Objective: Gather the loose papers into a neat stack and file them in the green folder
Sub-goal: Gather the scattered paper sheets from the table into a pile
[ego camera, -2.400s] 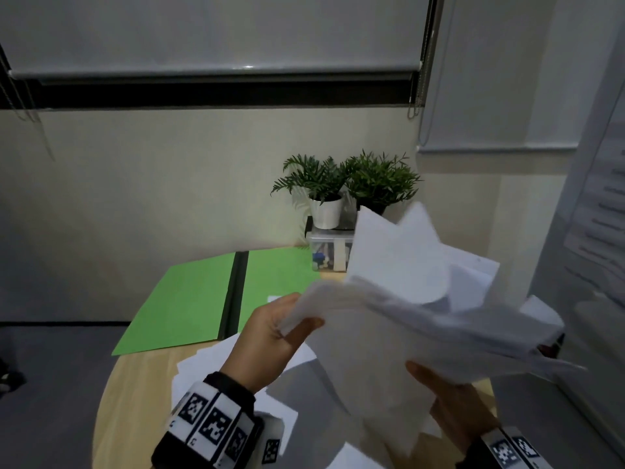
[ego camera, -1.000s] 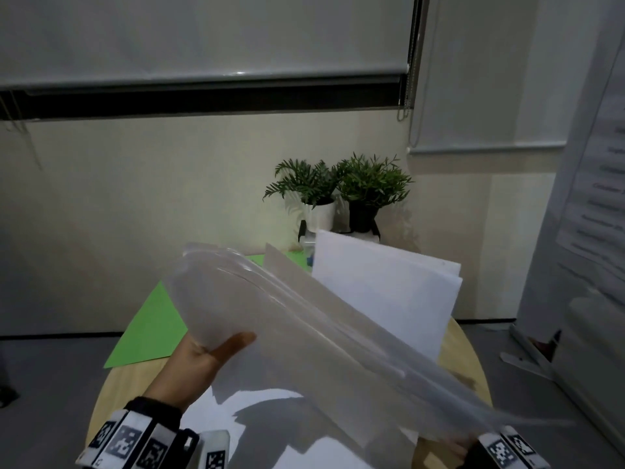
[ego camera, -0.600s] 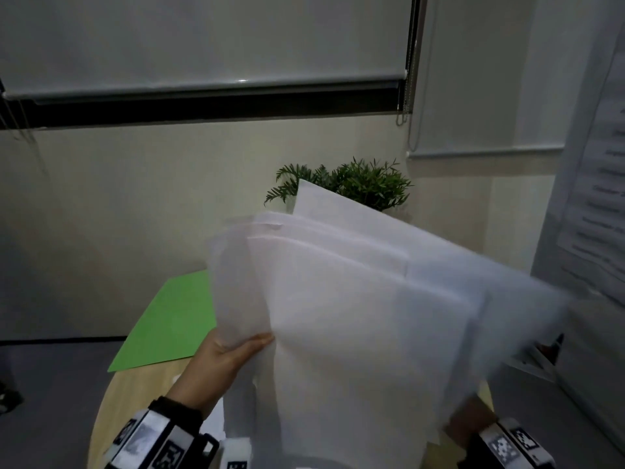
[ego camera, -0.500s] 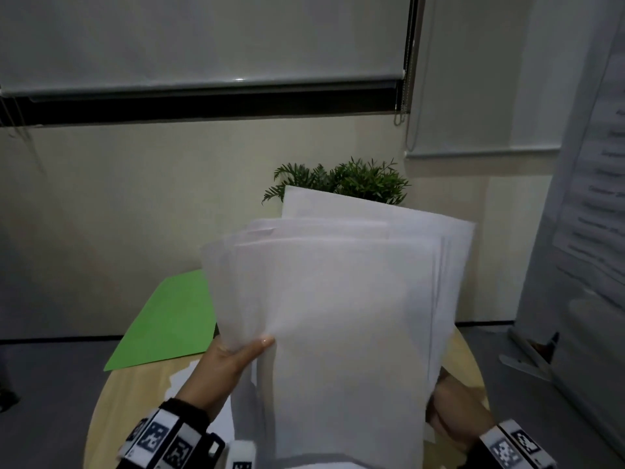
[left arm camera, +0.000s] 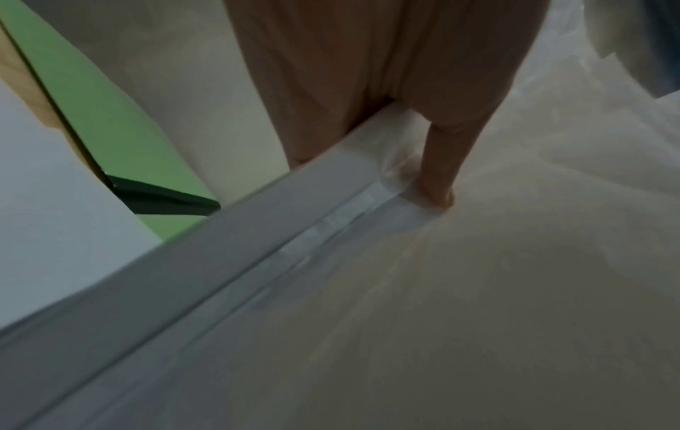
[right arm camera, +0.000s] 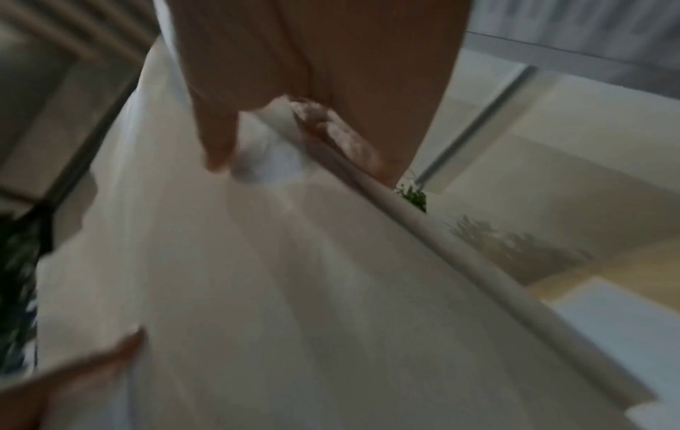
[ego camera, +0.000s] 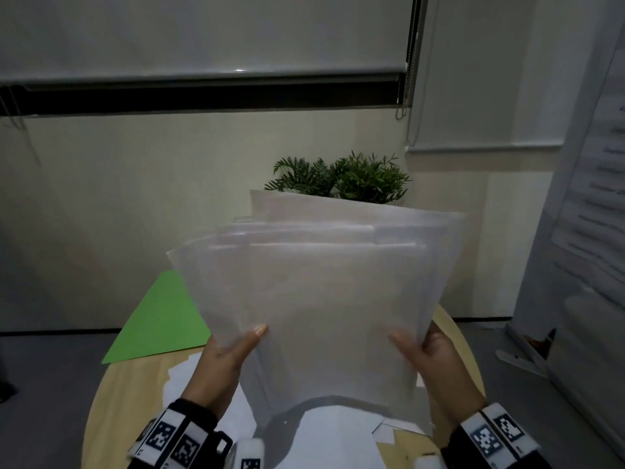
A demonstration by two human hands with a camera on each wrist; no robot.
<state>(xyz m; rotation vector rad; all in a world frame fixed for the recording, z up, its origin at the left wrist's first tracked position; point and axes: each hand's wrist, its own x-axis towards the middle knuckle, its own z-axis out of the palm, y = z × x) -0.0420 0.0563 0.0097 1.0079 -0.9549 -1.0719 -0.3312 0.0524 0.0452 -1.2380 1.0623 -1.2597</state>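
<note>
We hold the papers (ego camera: 321,299) upright between our hands, left hand (ego camera: 233,350) and right hand (ego camera: 433,350) each pinching a side edge (top edges uneven), the green folder (ego camera: 162,319) open beyond our left hand.

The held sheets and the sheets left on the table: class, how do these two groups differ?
The held sheets stand nearly upright off the table, gripped at each side by the left hand and right hand; the table sheets lie flat, untouched. The held sheets are bunched with uneven top edges; the table sheets lie scattered. Both are white paper.
</note>
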